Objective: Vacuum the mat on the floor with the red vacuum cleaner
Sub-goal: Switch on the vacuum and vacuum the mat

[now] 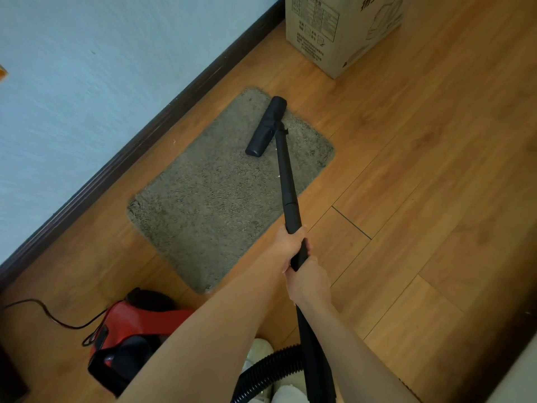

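1. The left hand [290,242] grips the black wand [286,175]; the right hand [309,279] grips it just below.
2. The nozzle head [266,126] rests on the grey mat [209,205], near its far end.
3. The red vacuum cleaner [130,335] sits on the wooden floor [421,170], beside the mat's near corner.

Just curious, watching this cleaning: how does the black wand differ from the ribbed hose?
The wand is smooth, straight and rigid-looking; the hose is ribbed and curves. Both hands, left hand and right hand, grip the wand; neither touches the hose. Both are black.
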A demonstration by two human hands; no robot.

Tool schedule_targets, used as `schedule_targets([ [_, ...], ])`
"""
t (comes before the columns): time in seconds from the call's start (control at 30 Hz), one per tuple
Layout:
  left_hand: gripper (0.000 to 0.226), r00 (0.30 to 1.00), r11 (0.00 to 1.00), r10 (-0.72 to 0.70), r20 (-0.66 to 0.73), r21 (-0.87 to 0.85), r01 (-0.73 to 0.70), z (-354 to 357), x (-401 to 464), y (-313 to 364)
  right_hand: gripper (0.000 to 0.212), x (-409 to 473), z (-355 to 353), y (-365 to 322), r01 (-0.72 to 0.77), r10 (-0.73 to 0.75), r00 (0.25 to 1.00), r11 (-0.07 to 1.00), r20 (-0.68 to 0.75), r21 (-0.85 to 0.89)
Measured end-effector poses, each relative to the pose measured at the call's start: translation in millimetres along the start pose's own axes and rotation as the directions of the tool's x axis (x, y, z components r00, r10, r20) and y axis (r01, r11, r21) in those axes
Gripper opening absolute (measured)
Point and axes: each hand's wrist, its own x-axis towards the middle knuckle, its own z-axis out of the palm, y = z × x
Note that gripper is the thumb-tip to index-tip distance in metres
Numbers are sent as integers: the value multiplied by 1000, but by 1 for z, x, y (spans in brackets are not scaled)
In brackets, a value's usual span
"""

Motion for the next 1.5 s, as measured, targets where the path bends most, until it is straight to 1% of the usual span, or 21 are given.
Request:
schedule_targets([
  [0.2, 27, 999, 999, -28, 32, 33, 27, 10, -11, -10, 31, -12, -3, 13, -32, 32, 999, 999, -26, -16],
  [0.3, 23, 998, 999, -39, 45, 15, 39, 16, -20, -15, 31, -19, -6, 21, -47, 47, 999, 999, -23, 2],
  [0.47, 26, 997, 999, -45, 58, 11, 44, 22, -31, -22, 30, -31, -10, 31, -51, 51, 998, 999, -37, 11],
  [0.77, 21, 1000, 1000, -19, 11, -5, 19, 6, -47, -22, 29, -50, -6, 26, -2, 2, 1000, 1000, -9, 11],
  [0.93, 30, 999, 999, -35, -22, -3, 35, -6, -53, -29, 30, -59, 1, 25, 9, -8, 1000, 998, 23, -54],
  [1.1, 20, 997, 996, -70, -22, -55, 69, -10, -64, -49, 35, -73, 7, 39, 10, -7, 1000, 995, 29, -98],
  [1.2, 19, 997, 995, -74, -11, -61, 74, -9, -75, -61, 38, -84, 9, 51, 9, -6, 1000, 994, 25, -109],
  [1.37, 30, 995, 993, -98, 5, -62, 98, -6, -88, -75, 30, -97, 9, 64, -17, 20, 1000, 991, 23, -129],
  [1.5, 28, 993, 993, -116, 12, -29, 117, -1, -94, -82, 29, -103, 6, 72, -30, 33, 999, 992, 22, -122],
])
